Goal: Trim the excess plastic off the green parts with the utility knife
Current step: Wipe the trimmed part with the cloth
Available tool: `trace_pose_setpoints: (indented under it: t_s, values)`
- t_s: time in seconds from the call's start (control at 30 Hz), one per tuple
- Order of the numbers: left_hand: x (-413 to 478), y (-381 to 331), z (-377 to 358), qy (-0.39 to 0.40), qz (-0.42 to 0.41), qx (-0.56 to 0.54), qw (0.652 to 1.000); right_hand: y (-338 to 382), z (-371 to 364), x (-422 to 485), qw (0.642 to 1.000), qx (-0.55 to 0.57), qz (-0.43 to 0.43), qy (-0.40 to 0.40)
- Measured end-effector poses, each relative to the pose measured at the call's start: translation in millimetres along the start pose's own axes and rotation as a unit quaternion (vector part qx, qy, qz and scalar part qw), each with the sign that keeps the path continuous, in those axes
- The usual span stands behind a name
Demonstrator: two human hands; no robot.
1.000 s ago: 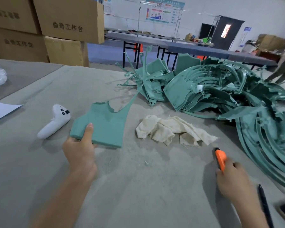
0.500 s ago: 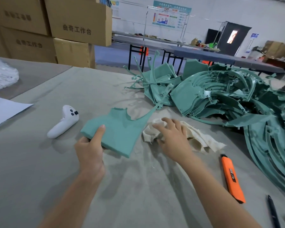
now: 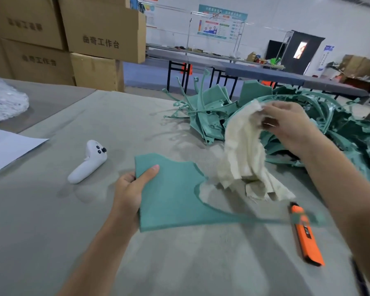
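My left hand (image 3: 129,193) is gripping the left edge of the green part (image 3: 173,195), with the thumb lying on top and the fingers curled underneath. My right hand (image 3: 291,127) is pinching a cream cloth (image 3: 244,150) and holding it up, above and to the right of the part. The cloth's lower end is trailing onto the desk (image 3: 179,263) just beside the part's right edge.

I cannot tell whether the part is touching the desk. Its broad panel is sitting at the left and a thin strip is running off to the right, so its long axis is going left to right. That strip, blurred, is crossing over the utility knife (image 3: 305,231). The knife is lying on the desk right of the part, its long axis running away from me and its dark tip pointing to the far side.

A white controller (image 3: 88,162) is resting left of the part, and a heap of green parts (image 3: 212,116) is lying beyond it.
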State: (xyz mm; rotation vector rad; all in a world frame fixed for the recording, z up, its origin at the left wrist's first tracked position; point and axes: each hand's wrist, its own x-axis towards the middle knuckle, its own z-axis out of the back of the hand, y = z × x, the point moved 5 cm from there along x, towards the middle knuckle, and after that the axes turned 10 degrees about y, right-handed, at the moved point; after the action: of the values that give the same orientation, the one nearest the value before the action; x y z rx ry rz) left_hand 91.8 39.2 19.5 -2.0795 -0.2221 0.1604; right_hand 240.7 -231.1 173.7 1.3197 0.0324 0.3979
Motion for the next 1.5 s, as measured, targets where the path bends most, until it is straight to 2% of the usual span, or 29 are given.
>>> trace_pose_setpoints:
  t_s: [0.1, 0.17, 0.27, 0.33, 0.43, 0.57, 0.8, 1.07, 1.23, 1.5]
  values:
    - [-2.1, -5.7, -1.6, 0.041, 0.005, 0.064, 0.997, 26.2, -55.7, -18.4, 0.992, -0.035, -0.002, 0.118]
    - [-3.5, -4.9, -5.5, 0.059, 0.009, 0.076, 0.995, 20.9, -99.3, -35.5, 0.985, -0.041, -0.024, 0.167]
    - [-5.6, -3.8, -12.0, 0.075, 0.000, 0.096, 0.992, 2.2, -147.9, -55.6, 0.979, -0.034, -0.060, 0.191]
    - [-6.1, -3.7, -13.5, 0.084, -0.012, 0.105, 0.991, -3.5, -159.4, -59.2, 0.982, -0.067, -0.044, 0.174]
    - [-7.8, -4.6, -15.7, 0.103, -0.024, 0.107, 0.989, -4.3, -158.6, -57.0, 0.986, -0.113, -0.005, 0.126]
    - [-9.3, -5.3, -18.4, 0.102, -0.042, 0.123, 0.986, -8.0, -162.0, -57.8, 0.972, -0.141, -0.029, 0.186]
    - [-12.7, -3.9, -24.1, 0.117, -0.050, 0.103, 0.986, -11.8, -148.1, -62.3, 0.963, -0.126, -0.052, 0.235]
    - [-13.2, -2.9, -23.7, 0.133, -0.034, 0.095, 0.986, -15.5, -137.1, -81.5, 0.938, -0.228, 0.028, 0.258]
    - [-12.9, 0.0, -24.9, 0.142, -0.020, 0.095, 0.985, -19.2, -129.2, -85.1, 0.916, -0.273, 0.037, 0.290]
    - [-9.3, 4.2, -19.0, 0.159, 0.016, 0.150, 0.976, -31.1, -107.6, -97.1, 0.904, -0.277, 0.084, 0.314]
